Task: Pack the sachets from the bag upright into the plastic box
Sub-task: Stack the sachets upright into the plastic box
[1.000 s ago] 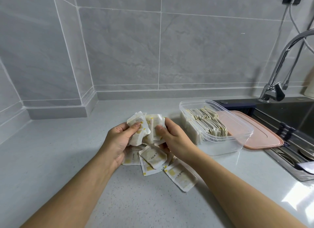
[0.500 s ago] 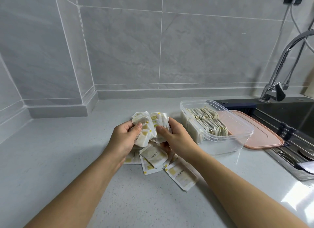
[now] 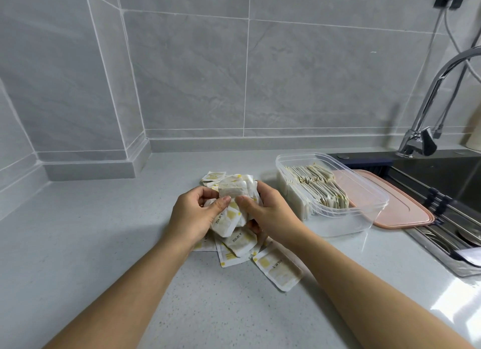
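I see my left hand [image 3: 194, 213] and right hand [image 3: 270, 210] gripping one bunch of sachets [image 3: 233, 190] between them, fingers [image 3: 204, 192] curled round it, just above the table [image 3: 104, 244]; loose sachets [image 3: 278, 268] lie flat beneath the hands; the plastic box [image 3: 338, 226] stands to the right, a packed row [image 3: 312, 184] upright inside; a pink lid [image 3: 400, 205] lies behind it.

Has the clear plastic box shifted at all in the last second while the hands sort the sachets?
No. The plastic box has stayed put: it overlaps the pink lid on its right just as before.
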Tool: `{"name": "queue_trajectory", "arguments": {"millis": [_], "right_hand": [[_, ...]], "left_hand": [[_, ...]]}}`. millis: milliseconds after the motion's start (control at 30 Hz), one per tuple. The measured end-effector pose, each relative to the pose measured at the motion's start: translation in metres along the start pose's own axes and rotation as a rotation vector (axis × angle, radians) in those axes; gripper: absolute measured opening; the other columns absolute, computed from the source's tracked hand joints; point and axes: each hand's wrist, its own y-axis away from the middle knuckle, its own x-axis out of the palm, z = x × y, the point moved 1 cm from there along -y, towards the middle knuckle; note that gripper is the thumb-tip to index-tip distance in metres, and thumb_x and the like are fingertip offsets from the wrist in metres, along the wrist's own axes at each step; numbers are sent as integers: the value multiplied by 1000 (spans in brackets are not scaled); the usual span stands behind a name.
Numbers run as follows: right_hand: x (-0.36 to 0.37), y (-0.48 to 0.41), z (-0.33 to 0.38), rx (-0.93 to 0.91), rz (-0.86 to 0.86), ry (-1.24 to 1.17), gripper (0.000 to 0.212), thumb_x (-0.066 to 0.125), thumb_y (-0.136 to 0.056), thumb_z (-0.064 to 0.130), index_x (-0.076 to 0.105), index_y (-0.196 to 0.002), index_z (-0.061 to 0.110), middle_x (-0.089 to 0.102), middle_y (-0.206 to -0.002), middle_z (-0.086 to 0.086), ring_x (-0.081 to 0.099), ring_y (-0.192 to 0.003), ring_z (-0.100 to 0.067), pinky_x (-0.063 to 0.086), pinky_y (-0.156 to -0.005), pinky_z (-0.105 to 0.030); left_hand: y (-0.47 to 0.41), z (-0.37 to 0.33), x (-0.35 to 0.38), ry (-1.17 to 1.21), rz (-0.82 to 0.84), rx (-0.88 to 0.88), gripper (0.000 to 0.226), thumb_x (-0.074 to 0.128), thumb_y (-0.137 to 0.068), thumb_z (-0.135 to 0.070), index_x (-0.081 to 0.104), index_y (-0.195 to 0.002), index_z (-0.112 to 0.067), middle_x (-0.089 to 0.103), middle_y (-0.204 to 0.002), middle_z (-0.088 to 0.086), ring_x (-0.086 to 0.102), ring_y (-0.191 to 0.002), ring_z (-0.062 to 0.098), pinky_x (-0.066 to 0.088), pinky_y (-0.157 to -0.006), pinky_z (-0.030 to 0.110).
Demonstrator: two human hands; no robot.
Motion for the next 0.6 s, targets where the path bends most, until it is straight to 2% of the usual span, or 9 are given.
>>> {"name": "queue_trajectory", "arguments": {"millis": [67,100,200,267,333,433,500,600], "right_hand": [[0,0,0,-5,-11,10,15,58,-94,22,60,-106,14,66,-79,0,58,-56,-6,47,-53,-24],[1,0,0,-6,-16,3,16,59,-93,22,60,-106,13,68,-82,-3,60,-61,-9,49,-56,-26],[2,1,2,-1,-27,-61,18,58,-94,21,59,-107,7,67,-83,-17,58,-64,-22,49,-58,-36],[3,0,3,9,-37,-120,18,57,-95,20,57,-107,6,63,-79,-15,56,-61,-24,47,-54,-37],[4,0,3,23,-44,-168,19,57,-96,20,56,-107,5,60,-76,-13,55,-57,-21,46,-54,-38],[2,-1,2,25,-24,-167,15,55,-97,20,56,-106,8,60,-75,-10,54,-53,-18,45,-54,-38],[1,-1,1,29,5,-147,16,54,-97,19,56,-109,8,62,-80,-12,56,-56,-20,47,-54,-37],[2,1,1,20,42,-95,20,54,-97,22,57,-113,9,64,-87,-12,59,-62,-19,50,-53,-32]], "left_hand": [[-1,2,-1,-94,5,-1,18,74,-79,-33,67,-84,-17,72,-81,2,69,-76,17,55,-69,32],[0,1,-2,-157,6,17,22,72,-80,-38,67,-81,-17,71,-76,1,67,-69,16,54,-64,32],[2,-4,-4,-271,39,51,35,64,-84,-46,66,-75,-12,68,-62,6,59,-45,14,44,-45,24],[2,-5,-3,-228,51,41,40,63,-86,-46,64,-74,-8,61,-52,10,50,-35,16,38,-38,21],[1,-5,-4,-129,13,30,37,66,-85,-42,64,-76,-6,57,-50,3,47,-37,15,37,-39,20],[-1,-6,-7,-45,-38,68,23,68,-85,-34,65,-81,-11,67,-67,-1,61,-59,16,49,-51,26],[-2,-6,-9,-123,-56,156,19,68,-85,-33,64,-81,-15,68,-71,0,63,-66,15,50,-60,30],[0,-11,-14,-274,-65,312,18,69,-83,-33,63,-79,-17,66,-67,0,58,-61,14,44,-55,26]]}}
